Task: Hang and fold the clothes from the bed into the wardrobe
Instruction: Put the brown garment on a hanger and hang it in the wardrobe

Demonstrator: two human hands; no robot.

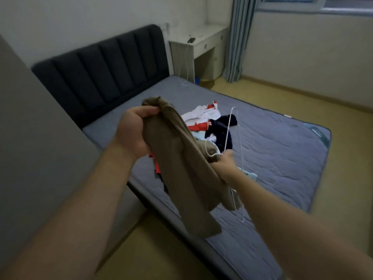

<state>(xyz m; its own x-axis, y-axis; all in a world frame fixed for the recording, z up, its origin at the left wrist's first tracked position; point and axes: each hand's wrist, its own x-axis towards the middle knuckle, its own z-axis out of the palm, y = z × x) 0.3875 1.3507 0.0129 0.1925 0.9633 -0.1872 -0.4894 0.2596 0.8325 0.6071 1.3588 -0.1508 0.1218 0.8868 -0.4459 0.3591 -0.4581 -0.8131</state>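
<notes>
A brown garment (181, 168) hangs between my two hands above the near edge of the bed. My left hand (133, 130) grips its bunched upper end. My right hand (225, 163) holds a thin white wire hanger (229, 130) against the garment's right side; part of the hanger runs down behind the cloth. Behind the garment, a pile of clothes (210, 122) in white, red and dark navy lies on the grey mattress (282, 158).
The bed's dark padded headboard (105, 65) stands at the back. A white desk (201, 47) and a curtain (238, 39) are in the far corner. A grey panel (30, 138) rises at my left. Yellow floor (302, 91) surrounds the bed.
</notes>
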